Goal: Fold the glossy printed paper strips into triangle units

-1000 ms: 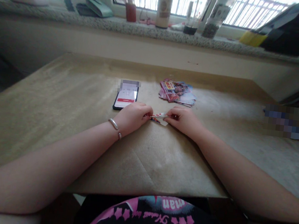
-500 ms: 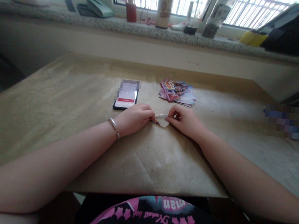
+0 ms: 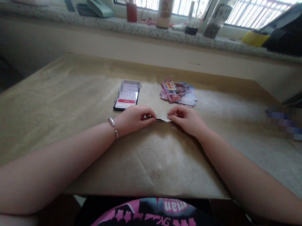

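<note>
A small piece of paper (image 3: 162,116), pale on the side facing me, is stretched between my two hands just above the table. My left hand (image 3: 137,118), with a silver bangle (image 3: 111,122) at the wrist, pinches its left end. At the right end the thumb and fingers of my right hand (image 3: 185,118) are closed on it. Beyond the paper lies a loose pile of colourful printed cards (image 3: 179,93). A smartphone (image 3: 127,97) with a lit screen rests just past my left hand.
The table (image 3: 43,114) has a tan cover. Behind it runs a stone windowsill (image 3: 139,29) with a red bottle (image 3: 132,11), a tall pale container (image 3: 166,6), a clear jar (image 3: 216,20) and a green pouch (image 3: 99,7). A blurred flat item (image 3: 290,123) lies at the right.
The paper, earlier folded up with a colourful part showing by my left fingers, now lies flatter between my hands with its pale side showing. My hands have shifted only slightly.
</note>
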{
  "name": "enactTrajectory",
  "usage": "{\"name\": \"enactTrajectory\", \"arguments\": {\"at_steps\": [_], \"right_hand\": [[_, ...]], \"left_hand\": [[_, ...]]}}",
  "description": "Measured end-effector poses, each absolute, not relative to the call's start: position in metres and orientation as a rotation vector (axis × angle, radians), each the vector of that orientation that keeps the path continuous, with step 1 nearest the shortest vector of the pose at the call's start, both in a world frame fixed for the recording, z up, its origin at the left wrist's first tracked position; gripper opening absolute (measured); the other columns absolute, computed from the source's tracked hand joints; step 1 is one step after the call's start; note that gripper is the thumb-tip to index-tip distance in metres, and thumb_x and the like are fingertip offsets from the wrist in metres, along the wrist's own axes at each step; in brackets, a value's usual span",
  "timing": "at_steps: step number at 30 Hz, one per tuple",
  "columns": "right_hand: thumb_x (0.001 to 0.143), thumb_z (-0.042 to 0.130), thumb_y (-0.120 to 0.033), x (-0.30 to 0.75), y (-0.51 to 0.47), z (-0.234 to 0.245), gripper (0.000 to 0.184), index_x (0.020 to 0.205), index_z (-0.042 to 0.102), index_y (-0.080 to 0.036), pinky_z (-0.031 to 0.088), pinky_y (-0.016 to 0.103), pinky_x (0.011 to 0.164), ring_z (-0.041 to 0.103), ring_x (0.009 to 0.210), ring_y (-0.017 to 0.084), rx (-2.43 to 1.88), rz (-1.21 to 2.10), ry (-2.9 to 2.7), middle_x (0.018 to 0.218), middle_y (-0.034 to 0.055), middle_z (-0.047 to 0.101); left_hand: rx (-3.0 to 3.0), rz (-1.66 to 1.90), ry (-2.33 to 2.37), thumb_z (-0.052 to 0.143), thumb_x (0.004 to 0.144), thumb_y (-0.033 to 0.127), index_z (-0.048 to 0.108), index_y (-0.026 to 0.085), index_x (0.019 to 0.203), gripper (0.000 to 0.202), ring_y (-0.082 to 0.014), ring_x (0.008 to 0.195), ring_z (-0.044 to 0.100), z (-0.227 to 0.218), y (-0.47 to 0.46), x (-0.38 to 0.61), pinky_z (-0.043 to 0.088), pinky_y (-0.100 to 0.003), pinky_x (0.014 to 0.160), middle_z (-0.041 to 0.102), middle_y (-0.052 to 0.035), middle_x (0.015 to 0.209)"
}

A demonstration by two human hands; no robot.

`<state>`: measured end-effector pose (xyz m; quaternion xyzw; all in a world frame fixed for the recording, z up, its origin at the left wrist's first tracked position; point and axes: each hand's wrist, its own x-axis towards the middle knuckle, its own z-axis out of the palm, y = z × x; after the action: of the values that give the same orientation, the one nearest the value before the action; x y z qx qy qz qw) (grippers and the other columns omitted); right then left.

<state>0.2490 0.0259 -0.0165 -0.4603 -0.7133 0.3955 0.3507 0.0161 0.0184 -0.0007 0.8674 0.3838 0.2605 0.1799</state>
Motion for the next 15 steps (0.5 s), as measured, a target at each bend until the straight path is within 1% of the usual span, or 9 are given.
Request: {"name": "enactTrajectory", "arguments": {"at_steps": [3,5,7,9,11,13,15], "right_hand": [[0.076,0.062,-0.041,0.2484,0.0249,-0.0134,0.023,0.083,0.062,-0.019,0.044,0.027,0.059,0.055,0.061,0.013,-1.224,1.031,-1.832,0.069,0.0001,0.062],[0.079,0.059,-0.041,0.2477,0.0243,-0.012,0.025,0.086,0.064,-0.018,0.045,0.028,0.061,0.056,0.065,0.014,-1.193,0.992,-1.842,0.074,0.0023,0.063],[0.078,0.062,-0.041,0.247,0.0246,-0.0124,0.024,0.086,0.065,-0.018,0.048,0.029,0.066,0.058,0.072,0.015,-1.111,0.911,-1.871,0.085,0.0051,0.065],[0.076,0.066,-0.039,0.2461,0.0258,-0.0147,0.022,0.084,0.065,-0.018,0.049,0.03,0.069,0.058,0.076,0.015,-1.048,0.836,-1.887,0.093,0.0067,0.064],[0.076,0.067,-0.037,0.2451,0.0274,-0.0177,0.02,0.082,0.065,-0.018,0.047,0.029,0.064,0.056,0.069,0.013,-1.062,0.8,-1.894,0.089,0.0055,0.062],[0.077,0.066,-0.034,0.2441,0.0284,-0.0197,0.017,0.081,0.065,-0.018,0.044,0.027,0.058,0.052,0.061,0.011,-1.109,0.764,-1.915,0.08,0.0029,0.06],[0.077,0.066,-0.03,0.2432,0.0284,-0.0198,0.013,0.079,0.066,-0.018,0.042,0.026,0.056,0.05,0.06,0.011,-1.139,0.683,-1.968,0.074,0.0011,0.057]], "left_hand": [[2.35,0.757,1.158,0.058,0.084,0.025,0.071,0.016,0.088,0.016,-0.0104,0.064,0.057,-0.001,0.0185,0.016,0.041,-0.022,0.059,0.069,-0.0007,0.074],[2.307,0.776,1.186,0.058,0.085,0.028,0.071,0.016,0.09,0.018,-0.0106,0.064,0.058,-0.0018,0.019,0.0161,0.042,-0.022,0.059,0.07,-0.0013,0.075],[2.282,0.814,1.179,0.057,0.086,0.029,0.071,0.016,0.092,0.02,-0.011,0.067,0.06,-0.003,0.0199,0.0167,0.044,-0.022,0.061,0.072,-0.0028,0.082],[2.282,0.875,1.16,0.058,0.085,0.027,0.071,0.015,0.088,0.018,-0.0119,0.075,0.062,-0.0041,0.0212,0.0175,0.047,-0.023,0.066,0.072,-0.0052,0.094],[2.308,0.917,1.153,0.058,0.083,0.024,0.069,0.015,0.083,0.014,-0.0132,0.082,0.063,-0.0046,0.0226,0.0182,0.048,-0.024,0.071,0.071,-0.0063,0.102],[2.348,0.905,1.161,0.059,0.083,0.022,0.069,0.015,0.081,0.013,-0.0139,0.084,0.063,-0.0044,0.0235,0.0185,0.049,-0.024,0.072,0.07,-0.0056,0.098],[2.395,0.86,1.17,0.058,0.084,0.022,0.07,0.016,0.084,0.013,-0.0139,0.081,0.062,-0.0038,0.0237,0.0184,0.048,-0.025,0.072,0.07,-0.0043,0.092]]}}
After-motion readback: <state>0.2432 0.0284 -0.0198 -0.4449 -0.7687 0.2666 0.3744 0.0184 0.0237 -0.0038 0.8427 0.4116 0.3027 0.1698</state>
